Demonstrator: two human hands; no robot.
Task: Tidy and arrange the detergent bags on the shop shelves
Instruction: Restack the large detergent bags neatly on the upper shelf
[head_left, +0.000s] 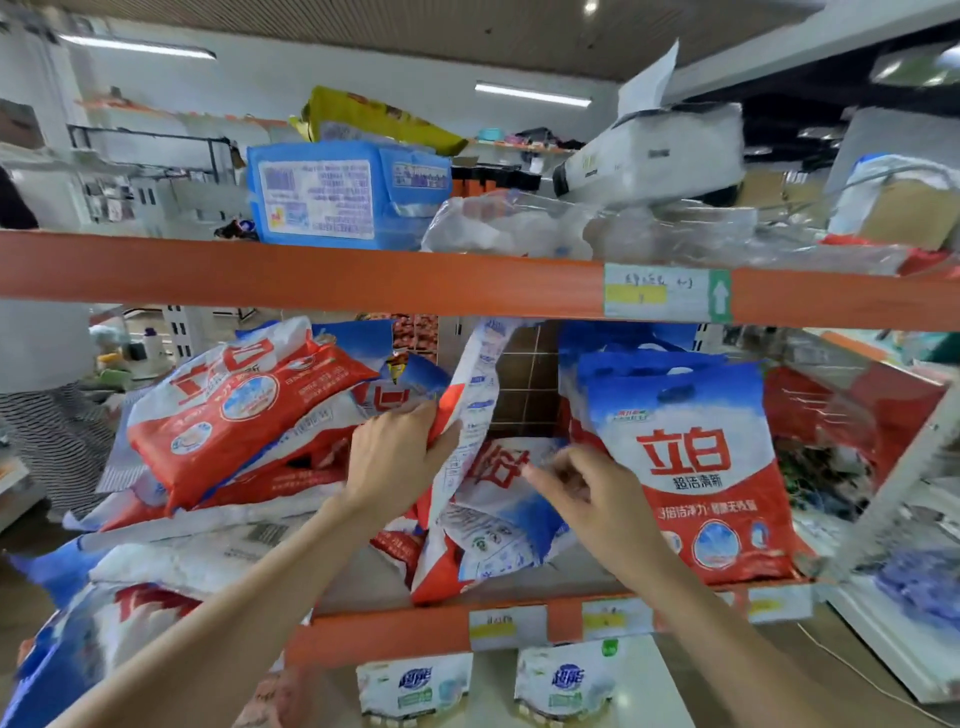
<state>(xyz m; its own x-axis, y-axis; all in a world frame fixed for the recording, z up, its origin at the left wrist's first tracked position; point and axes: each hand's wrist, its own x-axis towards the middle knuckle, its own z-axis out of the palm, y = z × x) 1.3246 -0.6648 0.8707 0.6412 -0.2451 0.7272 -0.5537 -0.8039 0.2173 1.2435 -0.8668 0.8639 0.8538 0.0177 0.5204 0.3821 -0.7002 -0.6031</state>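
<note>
Red, white and blue detergent bags fill the middle shelf. My left hand (397, 449) grips the side of one bag standing on edge (470, 415) in the shelf's middle. A flat bag (506, 499) lies behind and below it; my right hand (587, 491) hovers over that one with loosely curled fingers, and contact is blurred. To the right, upright bags (696, 467) stand in a neat row facing out. At the left, a tumbled heap of bags (244, 410) leans and overlaps.
An orange beam (311, 278) with a price label (667, 292) runs overhead, with blue packs and plastic-wrapped goods above it. The lower orange shelf edge (395, 631) carries labels; white pouches (415, 686) hang below. A white rack frame (893, 483) stands at the right.
</note>
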